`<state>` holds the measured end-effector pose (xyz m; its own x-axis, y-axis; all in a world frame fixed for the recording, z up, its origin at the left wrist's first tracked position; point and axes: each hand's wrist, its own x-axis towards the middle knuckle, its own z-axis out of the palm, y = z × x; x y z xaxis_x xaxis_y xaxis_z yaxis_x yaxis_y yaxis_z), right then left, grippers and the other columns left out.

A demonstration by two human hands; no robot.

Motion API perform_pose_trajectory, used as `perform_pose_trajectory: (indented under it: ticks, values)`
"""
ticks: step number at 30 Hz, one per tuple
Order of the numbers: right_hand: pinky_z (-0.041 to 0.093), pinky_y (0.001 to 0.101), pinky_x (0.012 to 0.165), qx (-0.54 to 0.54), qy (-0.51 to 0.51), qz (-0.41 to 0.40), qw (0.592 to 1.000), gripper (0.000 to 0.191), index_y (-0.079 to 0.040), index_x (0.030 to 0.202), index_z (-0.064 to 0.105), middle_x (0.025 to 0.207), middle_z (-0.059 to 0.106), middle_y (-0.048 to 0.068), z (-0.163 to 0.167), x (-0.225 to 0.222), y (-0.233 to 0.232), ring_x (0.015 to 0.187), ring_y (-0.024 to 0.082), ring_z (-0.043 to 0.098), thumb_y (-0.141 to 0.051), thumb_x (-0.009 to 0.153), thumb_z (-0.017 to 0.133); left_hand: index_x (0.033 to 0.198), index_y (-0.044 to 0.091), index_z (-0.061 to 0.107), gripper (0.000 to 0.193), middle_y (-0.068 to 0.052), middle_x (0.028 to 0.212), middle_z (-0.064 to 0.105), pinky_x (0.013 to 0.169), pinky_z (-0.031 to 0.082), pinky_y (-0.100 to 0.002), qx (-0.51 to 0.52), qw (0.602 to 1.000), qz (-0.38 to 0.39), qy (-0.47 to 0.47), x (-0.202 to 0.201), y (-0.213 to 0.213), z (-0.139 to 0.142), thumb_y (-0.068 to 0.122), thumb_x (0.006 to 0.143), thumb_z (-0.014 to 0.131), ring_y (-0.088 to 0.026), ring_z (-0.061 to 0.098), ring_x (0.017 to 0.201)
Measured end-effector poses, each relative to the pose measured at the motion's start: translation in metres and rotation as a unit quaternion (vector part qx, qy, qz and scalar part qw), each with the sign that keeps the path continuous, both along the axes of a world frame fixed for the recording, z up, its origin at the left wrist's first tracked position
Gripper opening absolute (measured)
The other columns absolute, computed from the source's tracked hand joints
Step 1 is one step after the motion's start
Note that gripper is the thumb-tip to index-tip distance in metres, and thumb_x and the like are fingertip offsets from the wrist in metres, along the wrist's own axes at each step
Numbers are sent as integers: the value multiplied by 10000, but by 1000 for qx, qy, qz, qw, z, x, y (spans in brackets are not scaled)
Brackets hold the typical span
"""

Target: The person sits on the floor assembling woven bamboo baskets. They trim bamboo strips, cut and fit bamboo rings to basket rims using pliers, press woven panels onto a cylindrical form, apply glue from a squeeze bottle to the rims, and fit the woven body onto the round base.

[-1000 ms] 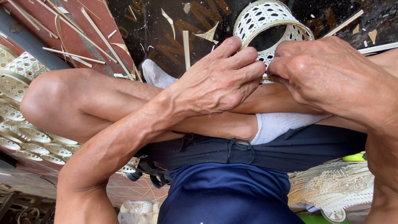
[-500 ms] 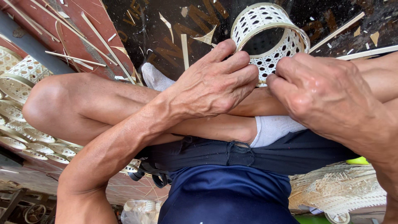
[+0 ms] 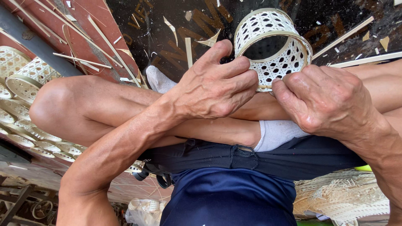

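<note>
Woven basket ring (image 3: 274, 46), pale open lattice, rim pinched between left hand (image 3: 217, 86) and right hand (image 3: 328, 98)

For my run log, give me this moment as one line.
left hand: grips basket rim | right hand: pinches rim | basket: woven ring, on its side, over crossed legs | floor: strips, shavings

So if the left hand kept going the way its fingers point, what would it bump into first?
Probably the right hand: the left hand points across the woven basket rim toward it, though depth is unclear.
</note>
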<state>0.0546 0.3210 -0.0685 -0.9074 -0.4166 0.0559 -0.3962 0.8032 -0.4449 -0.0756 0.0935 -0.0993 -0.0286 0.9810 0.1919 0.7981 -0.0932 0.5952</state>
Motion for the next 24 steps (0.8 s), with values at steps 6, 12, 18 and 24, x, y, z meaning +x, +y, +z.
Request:
perform_pose_trajectory:
  ticks: [6,12,18,24]
  values:
    - [442,289,515,4,5,10,1000,120,-31,898,726,681,487,16,-5,1,1,610,166,541,-53,780,738,1003,41,702,203,-10,973,534,928,414,-423,21,999,-12,25,-2,-2,-2,190,869,667,-206,521,1007]
    - [460,281,523,13,14,-11,1000,210,-41,923,736,722,543,8,2,2,-1,641,165,576,-71,715,726,1037,30,706,213,-20,1005,536,960,426,-419,38,998,-42,-3,-2,0,-9,181,901,643,-213,506,1005]
    - [479,289,548,-5,4,-10,1000,191,-32,913,719,746,559,24,3,4,4,669,175,592,-74,727,708,1010,35,703,213,-13,999,542,978,421,-436,37,998,-54,4,-1,0,-8,176,866,636,-210,503,979]
    - [482,302,549,20,-41,-7,999,133,-55,867,697,721,518,28,6,3,4,688,176,607,-85,738,704,1005,30,709,227,-14,1021,546,966,416,-438,41,997,-72,-7,-5,7,-4,178,846,640,-219,509,1005]
